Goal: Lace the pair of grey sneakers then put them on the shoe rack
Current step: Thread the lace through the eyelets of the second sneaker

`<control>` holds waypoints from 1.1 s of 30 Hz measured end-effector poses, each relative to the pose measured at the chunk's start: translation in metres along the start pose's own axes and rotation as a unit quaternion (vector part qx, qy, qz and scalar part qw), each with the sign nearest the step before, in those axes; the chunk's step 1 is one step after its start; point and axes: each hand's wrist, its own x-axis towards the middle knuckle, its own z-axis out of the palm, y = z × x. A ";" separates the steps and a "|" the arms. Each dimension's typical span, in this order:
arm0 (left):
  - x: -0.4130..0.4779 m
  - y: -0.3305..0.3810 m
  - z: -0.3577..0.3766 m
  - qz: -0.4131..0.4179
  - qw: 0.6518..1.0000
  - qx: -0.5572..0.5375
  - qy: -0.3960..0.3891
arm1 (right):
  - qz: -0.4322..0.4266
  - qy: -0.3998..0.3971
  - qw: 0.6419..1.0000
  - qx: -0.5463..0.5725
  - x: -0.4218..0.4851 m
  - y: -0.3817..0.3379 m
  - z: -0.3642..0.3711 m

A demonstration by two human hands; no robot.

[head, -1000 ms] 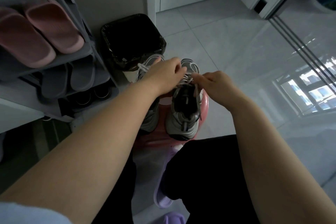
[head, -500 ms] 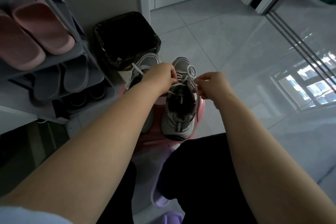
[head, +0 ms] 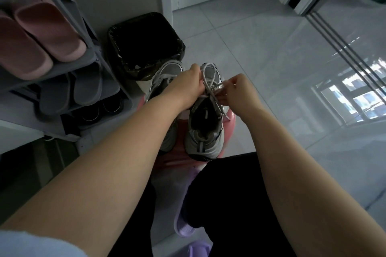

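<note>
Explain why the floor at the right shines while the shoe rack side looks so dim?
Head view: a window's reflection glares off the glossy floor at right; the rack and bin at left sit in shade; the wide lens makes the near forearms loom large; the lace, between the left hand and right hand, looks slightly soft.

- grey sneaker on the right (head: 205,131): grey-and-white runner, upright on a pink stool (head: 232,126), toe pointing away, white lace (head: 208,87) crossed and looped up above the tongue
- other grey sneaker (head: 167,71): right beside it on the left, mostly hidden
- shoe rack (head: 92,59): grey, off to the left
</note>
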 end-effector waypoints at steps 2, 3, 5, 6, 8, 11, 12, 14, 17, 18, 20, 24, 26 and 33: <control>0.001 0.000 0.000 -0.007 1.000 0.001 -0.004 | 0.010 -0.007 0.999 0.043 -0.006 -0.005 -0.003; 0.001 -0.001 -0.001 -0.007 1.000 -0.001 -0.012 | 0.008 -0.008 0.999 0.045 -0.007 -0.006 -0.005; 0.000 -0.001 -0.002 0.005 0.999 -0.009 -0.034 | -0.020 -0.012 1.000 -0.011 -0.010 -0.005 -0.009; 0.000 -0.003 -0.003 0.010 0.999 -0.010 -0.043 | -0.027 -0.019 0.999 -0.040 -0.011 -0.004 -0.011; 0.001 -0.006 -0.005 0.012 0.999 0.003 -0.039 | -0.028 -0.022 0.997 -0.068 -0.010 -0.001 -0.012; 0.003 -0.009 -0.012 -0.006 0.998 0.057 0.014 | 0.009 -0.013 1.000 -0.004 -0.009 -0.005 -0.011; 0.004 -0.010 -0.015 -0.020 0.996 0.077 0.035 | 0.033 -0.024 0.997 0.060 -0.008 -0.007 -0.012; 0.003 -0.013 -0.022 -0.051 0.992 0.100 0.061 | 0.090 -0.053 0.975 0.195 -0.009 -0.010 -0.013; 0.000 -0.019 -0.022 -0.042 0.990 0.125 0.047 | 0.117 -0.075 0.959 0.248 -0.010 -0.010 -0.016; 0.000 -0.019 -0.020 -0.028 0.991 0.129 0.030 | 0.112 -0.074 0.962 0.239 -0.010 -0.009 -0.017; 0.001 -0.018 -0.017 -0.006 0.995 0.099 0.009 | 0.083 -0.068 0.979 0.172 -0.008 -0.005 -0.020; -0.001 -0.010 -0.016 0.011 0.991 -0.119 -0.052 | 0.024 -0.073 0.997 0.031 -0.010 0.003 -0.021; -0.003 -0.007 -0.014 0.001 0.989 -0.130 -0.067 | 0.025 -0.069 0.996 0.059 -0.009 0.003 -0.021; -0.001 -0.025 -0.030 -0.074 0.991 0.107 0.009 | 0.151 -0.036 0.949 0.273 -0.004 0.001 -0.031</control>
